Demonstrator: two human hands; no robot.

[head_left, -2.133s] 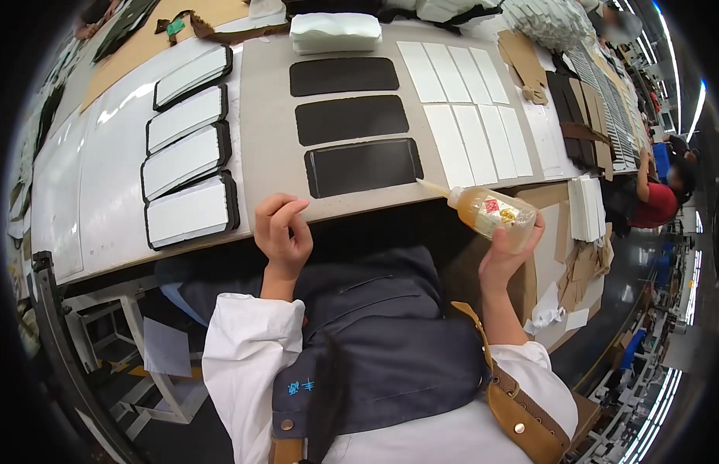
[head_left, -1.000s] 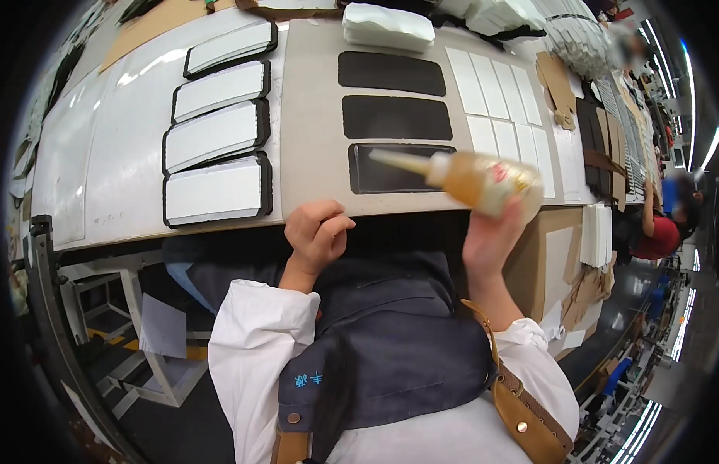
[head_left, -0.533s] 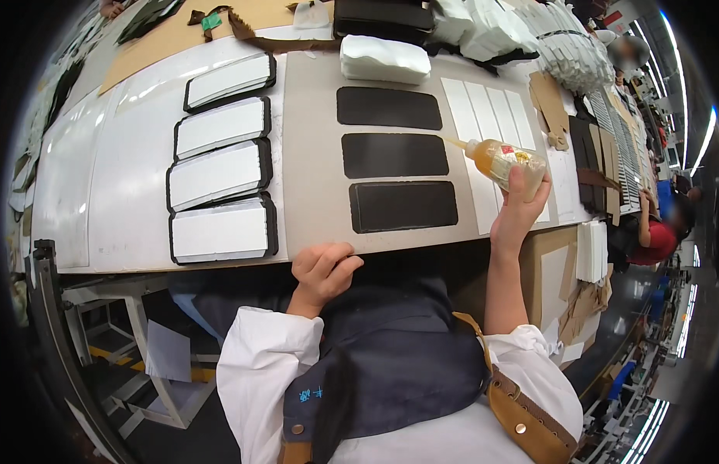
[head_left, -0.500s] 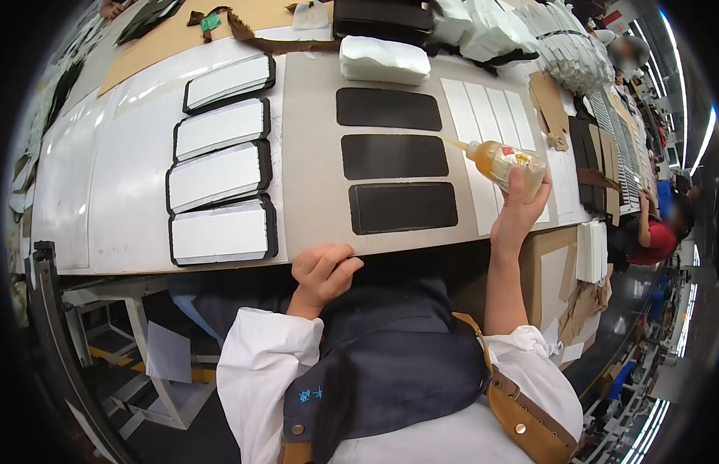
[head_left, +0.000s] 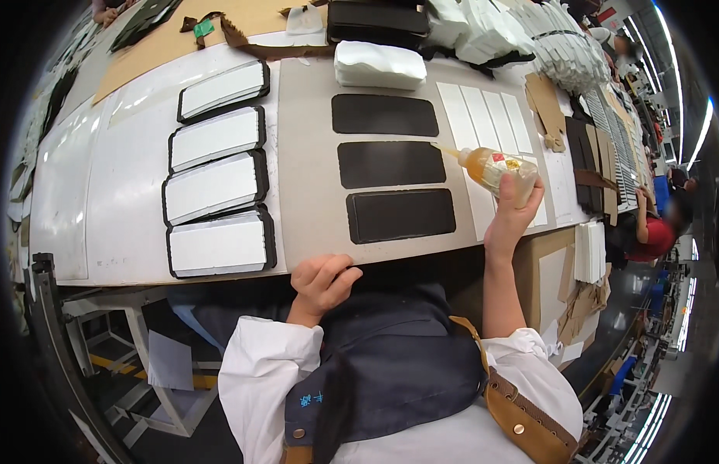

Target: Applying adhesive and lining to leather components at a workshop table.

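My right hand [head_left: 516,203] is wrapped round a clear squeeze bottle [head_left: 489,165] of amber liquid, tilted with its thin nozzle pointing left. The nozzle tip is at the upper right corner of the middle black panel [head_left: 390,164]; whether it touches cannot be made out. Another black panel [head_left: 384,114] lies beyond it, and a third, thicker-looking black panel [head_left: 401,216] lies nearer me. At the table's front edge my left hand [head_left: 322,284] rests with its fingers curled in a loose fist, nothing visible in it. White strips [head_left: 483,116] lie in a row under and beyond the bottle.
Several overlapping black pieces topped with white strips [head_left: 217,193] line the left of the grey board [head_left: 309,170]. A white stack [head_left: 379,65] stands behind the panels, with a dark stack [head_left: 377,23] farther back. White bundles [head_left: 564,46] crowd the far right. A person in red [head_left: 659,240] is at right.
The bottle has moved slightly left, bringing its nozzle tip to the middle panel's corner. The table sits slightly lower in view. My left hand keeps its place at the edge.
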